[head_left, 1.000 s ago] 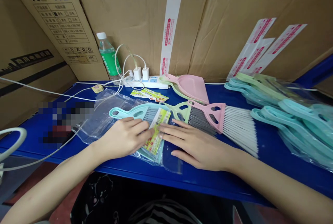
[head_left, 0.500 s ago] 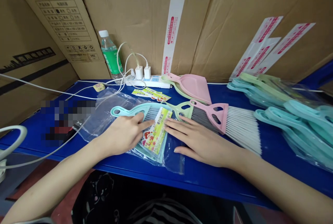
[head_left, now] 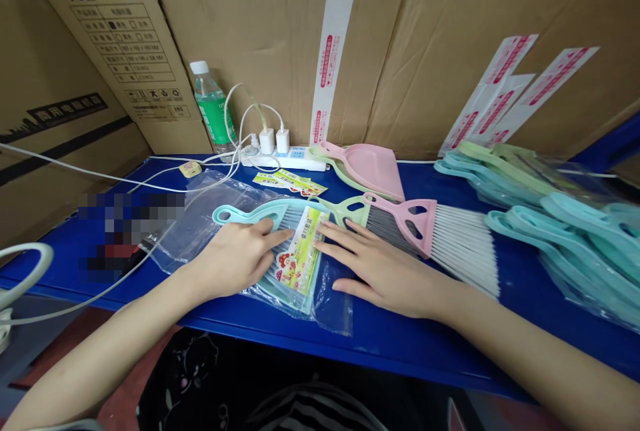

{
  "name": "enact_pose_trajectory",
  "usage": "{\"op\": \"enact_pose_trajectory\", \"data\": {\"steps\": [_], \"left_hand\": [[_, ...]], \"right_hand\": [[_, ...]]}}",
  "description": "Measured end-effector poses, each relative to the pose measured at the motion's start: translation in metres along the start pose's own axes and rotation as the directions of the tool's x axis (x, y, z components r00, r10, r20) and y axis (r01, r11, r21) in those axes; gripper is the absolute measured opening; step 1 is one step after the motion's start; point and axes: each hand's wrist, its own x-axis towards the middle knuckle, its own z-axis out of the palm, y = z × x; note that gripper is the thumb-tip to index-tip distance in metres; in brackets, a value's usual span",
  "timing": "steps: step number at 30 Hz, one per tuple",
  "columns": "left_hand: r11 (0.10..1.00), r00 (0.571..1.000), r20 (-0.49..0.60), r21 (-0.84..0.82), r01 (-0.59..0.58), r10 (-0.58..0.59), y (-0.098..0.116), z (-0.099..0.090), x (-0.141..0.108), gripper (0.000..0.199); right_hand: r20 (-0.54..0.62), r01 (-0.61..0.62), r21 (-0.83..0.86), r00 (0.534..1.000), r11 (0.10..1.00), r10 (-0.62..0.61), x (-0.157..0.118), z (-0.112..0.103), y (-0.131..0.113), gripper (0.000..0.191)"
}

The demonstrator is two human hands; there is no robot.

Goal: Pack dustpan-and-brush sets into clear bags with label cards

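Note:
A light-blue dustpan and brush set lies on a clear plastic bag at the table's front. On it rests a yellow-green printed card. My left hand lies on the set's left part, its index finger stretched toward the card and the other fingers curled. My right hand lies flat with spread fingers, the fingertips at the card's right edge. Just beyond are a green brush and a pink brush with pale bristles.
Pink dustpan over a green one at the back. Several cards lie before a power strip with cables. A green-labelled bottle stands left of it. Bagged blue and green sets fill the right side. Cardboard boxes stand behind.
Both hands keep nearly the same pose on the set and card. The whole view has shifted very slightly.

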Motion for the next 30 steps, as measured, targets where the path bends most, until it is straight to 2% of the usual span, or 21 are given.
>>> {"op": "enact_pose_trajectory", "data": {"steps": [7,11,13,18,21,25,30], "left_hand": [[1.0,1.0,0.021,-0.002,-0.009,0.009,0.001,-0.002,-0.001,0.05],[1.0,1.0,-0.007,0.018,-0.001,0.001,0.0,-0.001,-0.001,0.047],[0.998,0.998,-0.039,0.037,0.043,-0.042,-0.004,0.0,-0.001,0.043],[0.964,0.969,-0.083,0.111,0.242,-0.233,-0.014,-0.001,0.001,0.036],[0.95,0.958,-0.078,0.13,0.285,-0.277,-0.016,-0.002,0.003,0.033],[0.921,0.934,-0.078,0.158,0.356,-0.347,-0.018,-0.004,0.004,0.033],[0.868,0.891,-0.018,0.216,0.447,-0.455,-0.021,-0.008,0.004,0.036]], "right_hand": [[-0.013,-0.026,0.038,1.0,0.999,0.027,0.0,-0.002,0.001,0.056],[-0.035,-0.032,0.046,0.999,0.998,0.034,-0.001,-0.001,0.003,0.057],[-0.027,-0.027,0.044,0.999,0.999,0.028,-0.001,0.0,0.004,0.057],[0.013,-0.015,0.048,1.0,0.999,0.014,0.0,0.002,0.004,0.055],[0.013,-0.043,0.019,0.999,0.999,0.042,0.0,0.003,0.004,0.057],[-0.056,-0.03,-0.03,0.998,0.999,0.029,-0.001,0.0,0.004,0.053],[-0.238,-0.023,-0.126,0.971,0.992,-0.007,-0.007,-0.011,0.01,0.033]]}}
